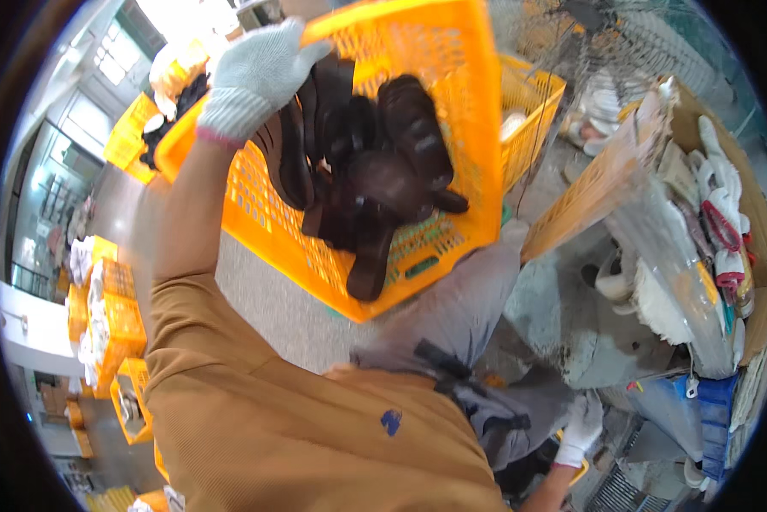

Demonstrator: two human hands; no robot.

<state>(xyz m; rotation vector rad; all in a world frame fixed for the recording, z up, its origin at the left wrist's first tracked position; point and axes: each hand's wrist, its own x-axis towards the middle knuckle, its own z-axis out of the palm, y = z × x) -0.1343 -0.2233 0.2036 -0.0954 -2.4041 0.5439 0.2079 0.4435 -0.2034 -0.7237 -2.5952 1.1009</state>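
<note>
My left hand (260, 81), in a pale knitted glove, is closed over the rim of a yellow plastic crate (477, 128), which is tilted. Inside that crate lies a jumbled heap of dark brown, shoe-shaped pieces (392, 183); their exact kind is unclear. Low on the right, my right hand (581, 427) wears a white glove. Its fingers look curled at the yellow edge of a second crate (581, 472), mostly hidden by my leg and arm. Dark things show beside this edge.
Another yellow crate (533, 102) stands behind the tilted one. On the right, an opened cardboard box (682, 111) holds gloves and cloth, near a blue plastic bin (716, 418). Stacked yellow crates (119, 316) with white contents line the left side.
</note>
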